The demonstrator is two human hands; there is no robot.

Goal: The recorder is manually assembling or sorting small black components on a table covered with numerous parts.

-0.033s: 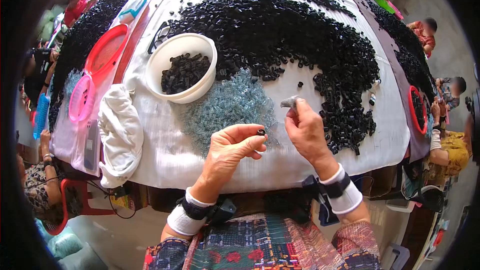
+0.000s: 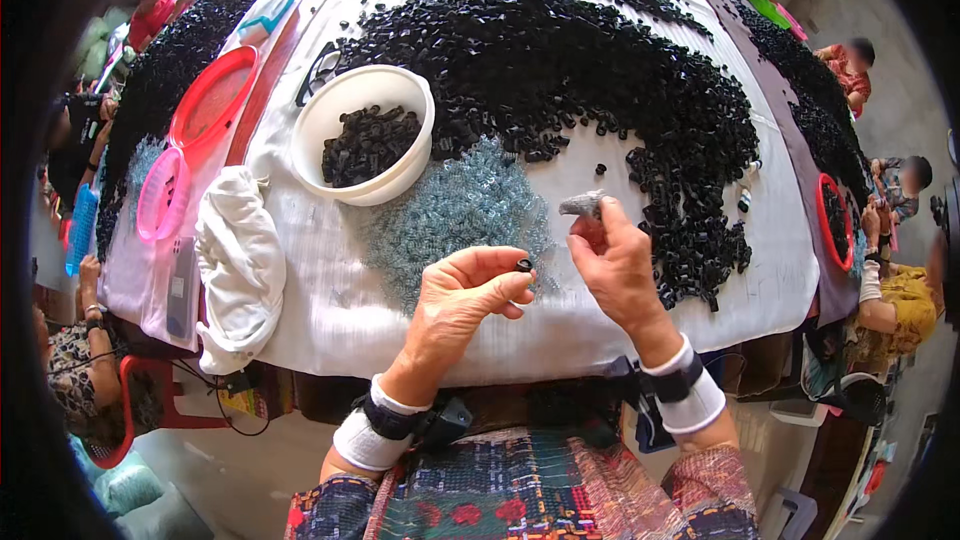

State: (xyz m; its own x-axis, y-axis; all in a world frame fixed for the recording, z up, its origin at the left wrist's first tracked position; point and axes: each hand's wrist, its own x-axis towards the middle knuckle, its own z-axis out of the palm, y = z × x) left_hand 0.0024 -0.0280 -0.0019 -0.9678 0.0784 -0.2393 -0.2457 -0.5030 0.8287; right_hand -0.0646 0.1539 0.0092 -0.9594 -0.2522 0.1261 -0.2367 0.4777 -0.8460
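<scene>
My left hand (image 2: 462, 298) pinches a small black ring-like plastic part (image 2: 523, 265) between thumb and fingertips, its opening facing up. To the right, my right hand (image 2: 622, 265) is closed on a short grey piece (image 2: 580, 204) that sticks out leftward past the fingertips; its exact kind I cannot make out. Both hands are above the white cloth (image 2: 500, 340), apart from each other. Just beyond the left hand spreads a heap of small clear bluish pieces (image 2: 450, 220). A single black part (image 2: 600, 170) lies on the cloth beyond the right hand.
A white bowl (image 2: 420, 155) of black parts stands behind the clear heap at left. A wide pile of black parts (image 2: 560, 50) curves around the back and right. A bundled white cloth (image 2: 240, 260), pink basket (image 2: 165, 195) and red tray (image 2: 213, 98) lie left. People sit along both sides.
My right hand has shifted very slightly, with the grey piece turned a little. The left hand stays in place with the black part.
</scene>
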